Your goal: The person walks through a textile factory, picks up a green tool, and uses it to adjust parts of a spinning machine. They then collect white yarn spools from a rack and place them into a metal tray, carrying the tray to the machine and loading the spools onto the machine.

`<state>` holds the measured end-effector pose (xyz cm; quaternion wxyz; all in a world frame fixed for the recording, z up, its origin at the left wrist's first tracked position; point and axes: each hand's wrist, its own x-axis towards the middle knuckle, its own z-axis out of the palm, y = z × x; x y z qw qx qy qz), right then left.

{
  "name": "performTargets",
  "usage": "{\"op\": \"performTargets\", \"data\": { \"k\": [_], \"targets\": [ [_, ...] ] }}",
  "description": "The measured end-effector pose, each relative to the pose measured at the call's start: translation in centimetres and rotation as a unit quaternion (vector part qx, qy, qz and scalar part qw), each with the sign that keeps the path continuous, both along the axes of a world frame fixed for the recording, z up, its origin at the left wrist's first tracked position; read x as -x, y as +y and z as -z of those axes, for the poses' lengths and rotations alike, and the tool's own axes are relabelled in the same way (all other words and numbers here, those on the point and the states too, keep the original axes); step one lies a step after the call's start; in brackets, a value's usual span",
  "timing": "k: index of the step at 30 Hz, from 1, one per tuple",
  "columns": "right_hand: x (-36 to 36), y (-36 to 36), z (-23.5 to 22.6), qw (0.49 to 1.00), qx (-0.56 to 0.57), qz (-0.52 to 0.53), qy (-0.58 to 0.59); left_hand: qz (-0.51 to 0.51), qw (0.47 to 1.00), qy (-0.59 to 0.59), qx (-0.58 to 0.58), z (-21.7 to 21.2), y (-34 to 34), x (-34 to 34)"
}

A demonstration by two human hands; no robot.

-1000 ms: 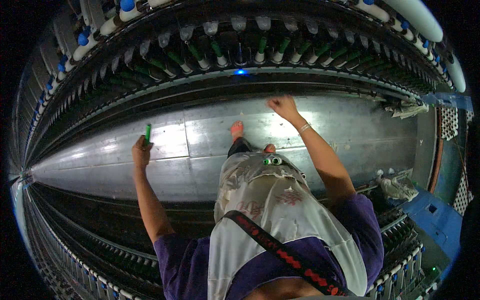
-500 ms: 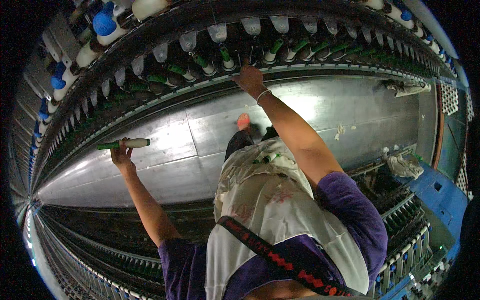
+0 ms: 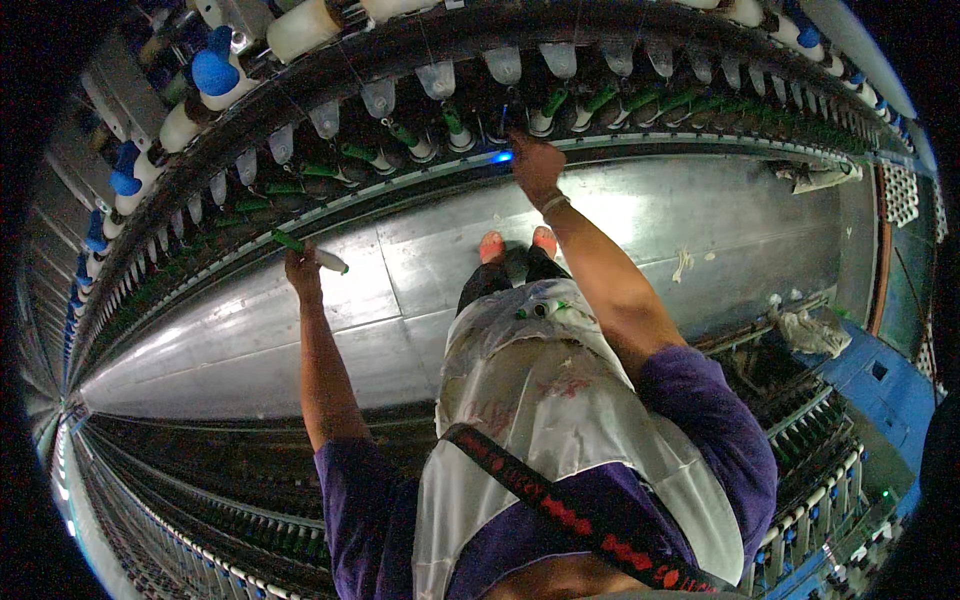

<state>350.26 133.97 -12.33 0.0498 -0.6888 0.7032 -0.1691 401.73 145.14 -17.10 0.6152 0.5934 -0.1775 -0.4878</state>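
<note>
I stand in an aisle facing a long spinning frame with a row of green bobbins [image 3: 402, 133] on spindles. My left hand [image 3: 300, 272] is raised and grips a green and white bobbin [image 3: 312, 251] held level, close to the spindle row. My right hand [image 3: 534, 165] reaches to the frame rail beside a small blue light [image 3: 503, 156], its fingers touching the machine among the spindles; whether it holds anything is hidden. A white apron pouch [image 3: 520, 345] at my waist holds a few more bobbins [image 3: 538, 311].
White clear guards [image 3: 437, 77] and cream roving packages with blue caps [image 3: 214, 70] line the frame's top. A second machine row [image 3: 810, 480] runs behind me on the right. The grey floor [image 3: 250, 330] shows lint scraps [image 3: 684, 264], and a rag pile [image 3: 808, 330] lies by a blue cart [image 3: 880, 380].
My view has shifted closer to the frame. My right hand moved from the aisle side up onto the spindle rail; my left hand turned its bobbin from upright to level and drew nearer the row.
</note>
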Motion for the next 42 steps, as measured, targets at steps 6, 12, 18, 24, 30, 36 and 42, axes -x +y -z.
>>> {"op": "performTargets", "data": {
  "k": [6,12,18,24,30,36,42],
  "targets": [
    [12.6,5.7,-9.8,0.979,0.008,-0.103,-0.174,0.045,0.996,0.043,0.066,-7.7,-0.6,21.2],
    [12.6,7.5,-16.8,0.915,-0.188,-0.119,-0.335,0.132,0.859,-0.409,0.279,-20.0,-8.9,39.6],
    [10.3,8.7,-19.4,0.821,-0.228,-0.168,-0.496,0.202,0.811,-0.516,0.191,-22.6,-11.0,40.5],
    [10.5,9.3,-18.2,0.867,-0.24,-0.057,-0.433,0.111,0.821,-0.394,0.397,-23.0,-8.3,40.1],
    [10.3,9.2,-18.9,0.808,-0.193,-0.12,-0.543,0.26,0.82,-0.465,0.209,-21.2,-12.6,39.5],
    [7.7,4.2,-24.9,0.823,-0.138,-0.162,-0.526,0.28,0.85,-0.27,0.355,-15.7,-15.3,40.0],
    [0.5,-1.0,-31.8,0.762,-0.05,-0.166,-0.624,0.251,0.861,-0.383,0.222,-10.9,-15.4,43.4]
  ]
}}
